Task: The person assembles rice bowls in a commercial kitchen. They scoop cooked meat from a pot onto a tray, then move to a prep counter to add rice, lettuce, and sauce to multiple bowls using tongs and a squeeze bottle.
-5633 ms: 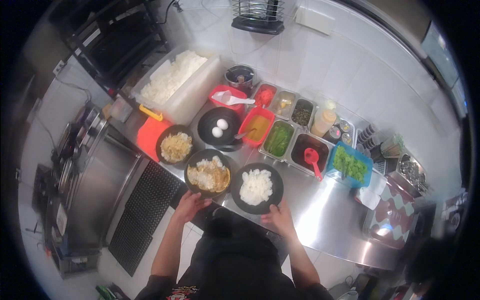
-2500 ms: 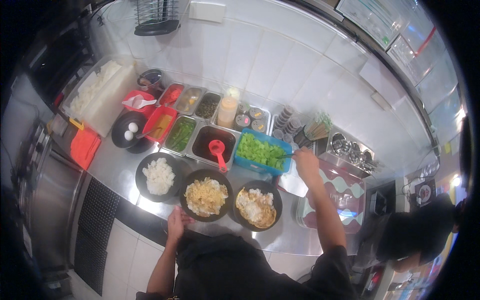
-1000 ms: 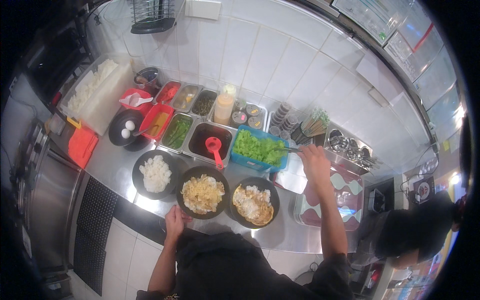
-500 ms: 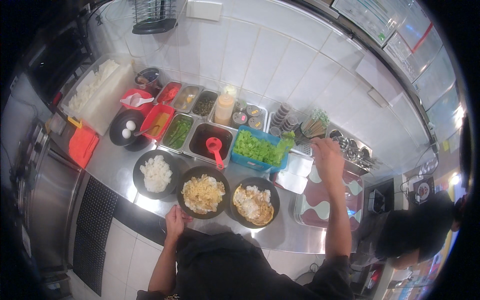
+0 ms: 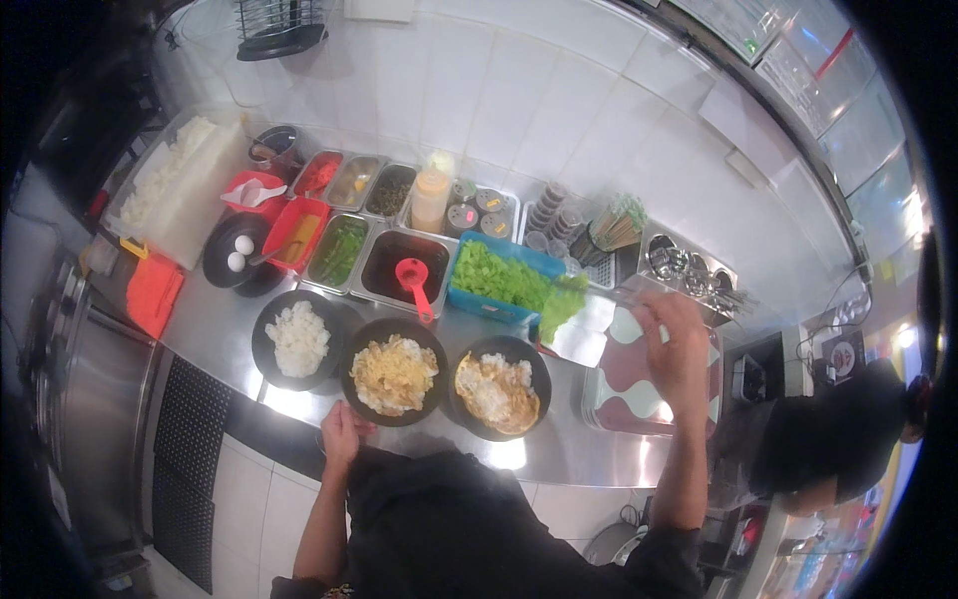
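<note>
My right hand (image 5: 671,334) is closed on thin metal tongs (image 5: 621,296), whose far end pinches a piece of lettuce (image 5: 564,307). That leaf hangs past the right end of a blue tub (image 5: 496,308) filled with more lettuce. At the counter's front edge, my left hand (image 5: 342,431) rests with its thumb apart, close by the middle dark bowl (image 5: 436,354). Egg over rice fills the middle bowl, and the right dark bowl (image 5: 545,384) holds rice under a browned egg. Plain white rice sits in the left dark bowl (image 5: 261,349).
Behind the bowls stand a sauce pan (image 5: 369,292) with a red ladle (image 5: 412,278), smaller topping pans, a squeeze bottle (image 5: 429,200) and shakers (image 5: 492,201). Patterned trays (image 5: 629,394) are stacked at right. Two eggs lie in a dark bowl (image 5: 213,258). A person (image 5: 828,439) is at far right.
My right hand has moved nearer to me, drawing the lettuce away from the tub's back right corner toward its front right. My left hand stays by the middle bowl. The whole view has shifted slightly.
</note>
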Tool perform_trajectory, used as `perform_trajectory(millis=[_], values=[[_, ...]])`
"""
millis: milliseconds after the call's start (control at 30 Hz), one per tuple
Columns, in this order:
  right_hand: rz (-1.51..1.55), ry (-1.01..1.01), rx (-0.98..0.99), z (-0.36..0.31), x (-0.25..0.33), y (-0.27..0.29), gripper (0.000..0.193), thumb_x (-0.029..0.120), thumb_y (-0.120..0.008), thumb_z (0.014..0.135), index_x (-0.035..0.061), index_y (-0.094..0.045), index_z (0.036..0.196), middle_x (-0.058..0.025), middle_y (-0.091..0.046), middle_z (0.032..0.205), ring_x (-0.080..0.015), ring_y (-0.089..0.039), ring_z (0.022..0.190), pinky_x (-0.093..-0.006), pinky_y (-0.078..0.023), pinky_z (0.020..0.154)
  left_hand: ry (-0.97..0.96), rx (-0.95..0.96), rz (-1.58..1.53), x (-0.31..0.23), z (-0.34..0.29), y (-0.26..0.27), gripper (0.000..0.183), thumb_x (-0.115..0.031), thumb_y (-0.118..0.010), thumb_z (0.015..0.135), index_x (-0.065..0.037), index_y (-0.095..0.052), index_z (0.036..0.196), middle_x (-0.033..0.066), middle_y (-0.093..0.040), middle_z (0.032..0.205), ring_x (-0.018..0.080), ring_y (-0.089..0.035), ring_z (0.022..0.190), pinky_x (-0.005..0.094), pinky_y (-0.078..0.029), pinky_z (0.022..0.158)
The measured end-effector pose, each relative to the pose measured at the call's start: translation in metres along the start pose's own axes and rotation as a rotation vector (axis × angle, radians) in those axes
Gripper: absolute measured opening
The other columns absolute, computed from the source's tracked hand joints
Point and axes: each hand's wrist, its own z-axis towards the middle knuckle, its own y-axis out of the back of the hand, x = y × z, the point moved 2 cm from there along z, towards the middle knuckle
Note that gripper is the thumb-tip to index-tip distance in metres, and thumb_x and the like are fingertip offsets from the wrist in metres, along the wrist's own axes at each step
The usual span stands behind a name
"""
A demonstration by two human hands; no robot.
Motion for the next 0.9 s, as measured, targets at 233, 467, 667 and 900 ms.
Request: perform_trajectory(millis=[233,467,667,900], values=[[-0.065,0.085,0.142,-0.058,0.005,-0.055,0.014,0.015,-0.069,0.088,0.0117,-0.071,0.102,-0.0036,-0.064,0.09,-0.0257,-0.058,0.08,-0.0376,-0.051,0.064,0.003,0.017,-0.023,-0.001,0.001,-0.001,0.037,-0.028,-0.039,0.11,0.0,-0.054,0.092,0.0091,-0.062,0.072,0.02,-0.069,0.061,0.0321,-0.06,0.059],[-0.04,-0.01,0.253,-0.109,0.011,-0.115,0.017,0.014,-0.071,0.086,0.0087,-0.071,0.102,-0.0045,-0.065,0.092,-0.0258,-0.06,0.084,-0.0397,-0.053,0.067,0.035,0.014,-0.005,0.001,0.003,0.0,0.037,-0.029,-0.037,0.11,0.001,-0.055,0.1,0.0102,-0.064,0.076,0.0203,-0.069,0.064,0.0319,-0.061,0.062],[-0.001,-0.128,0.339,-0.116,0.001,-0.115,0.023,0.02,-0.07,0.089,0.0094,-0.068,0.11,-0.0077,-0.062,0.095,-0.0291,-0.061,0.092,-0.0419,-0.054,0.073,0.069,0.009,0.029,-0.002,0.001,0.0,0.038,-0.029,-0.036,0.111,0.002,-0.056,0.102,0.0118,-0.066,0.077,0.0207,-0.069,0.063,0.0317,-0.061,0.062],[0.048,-0.199,0.35,-0.102,0.001,-0.087,0.025,0.018,-0.07,0.089,0.0071,-0.067,0.111,-0.0124,-0.061,0.096,-0.034,-0.06,0.094,-0.0456,-0.052,0.078,0.062,0.011,0.026,-0.006,0.0,-0.001,0.039,-0.03,-0.036,0.111,0.002,-0.056,0.103,0.0123,-0.066,0.077,0.0209,-0.069,0.064,0.032,-0.061,0.061]])
